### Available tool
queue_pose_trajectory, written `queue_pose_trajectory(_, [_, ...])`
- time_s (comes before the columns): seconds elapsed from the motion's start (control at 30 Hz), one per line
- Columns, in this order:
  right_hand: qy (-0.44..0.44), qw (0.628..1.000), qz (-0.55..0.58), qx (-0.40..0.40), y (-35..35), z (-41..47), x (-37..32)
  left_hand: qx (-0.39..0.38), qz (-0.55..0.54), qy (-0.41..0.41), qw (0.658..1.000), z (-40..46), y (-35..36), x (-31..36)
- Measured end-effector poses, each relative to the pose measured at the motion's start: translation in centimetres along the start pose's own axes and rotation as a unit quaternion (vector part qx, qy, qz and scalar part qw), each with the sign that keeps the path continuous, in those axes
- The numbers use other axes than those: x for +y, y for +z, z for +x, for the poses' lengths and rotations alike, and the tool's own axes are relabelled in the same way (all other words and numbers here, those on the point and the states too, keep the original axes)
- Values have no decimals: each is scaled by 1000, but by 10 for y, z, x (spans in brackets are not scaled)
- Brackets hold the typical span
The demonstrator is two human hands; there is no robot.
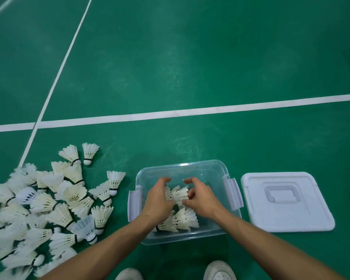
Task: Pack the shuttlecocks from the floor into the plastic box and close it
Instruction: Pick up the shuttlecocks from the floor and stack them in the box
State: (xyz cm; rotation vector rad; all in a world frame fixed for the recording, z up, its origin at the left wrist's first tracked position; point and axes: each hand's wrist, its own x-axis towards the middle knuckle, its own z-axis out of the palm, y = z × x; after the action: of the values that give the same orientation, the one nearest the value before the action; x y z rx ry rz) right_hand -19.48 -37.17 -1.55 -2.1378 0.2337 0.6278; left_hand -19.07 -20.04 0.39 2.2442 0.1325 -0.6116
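A clear plastic box (208, 168) stands open on the green floor in front of me, with a pale latch on each short side. Both hands are inside it. My left hand (159, 199) and my right hand (200, 197) cup a small bunch of white feather shuttlecocks (178, 194) between them, fingers curled around the bunch. A few more shuttlecocks (180, 220) lie on the box bottom under my wrists. A large heap of white shuttlecocks (49, 203) lies on the floor to the left of the box. The white lid (287, 201) lies flat on the floor to the right.
White court lines (190, 113) cross the green floor beyond the box, one slanting up at the left. The toes of my two white shoes (218, 271) show at the bottom edge, just behind the box.
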Motion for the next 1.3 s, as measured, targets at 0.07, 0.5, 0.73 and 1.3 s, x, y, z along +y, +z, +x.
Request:
queue_pose_trajectory(0.07, [-3,1000,3,-2,-4,-4,-2,2,0,12,1000,-4,-3,0])
queue_pose_trajectory(0.5, [-175,983,-19,46,-59,-53,-114,212,-229,104,944,-57,-131,-12])
queue_pose_trajectory(0.73, [-266,959,-89,-34,-25,-15,-203,248,-32,82,965,-40,-187,-87])
queue_pose_trajectory(1.3, [-204,930,-277,-127,107,121,-192,153,363,91,914,4,-221,-173])
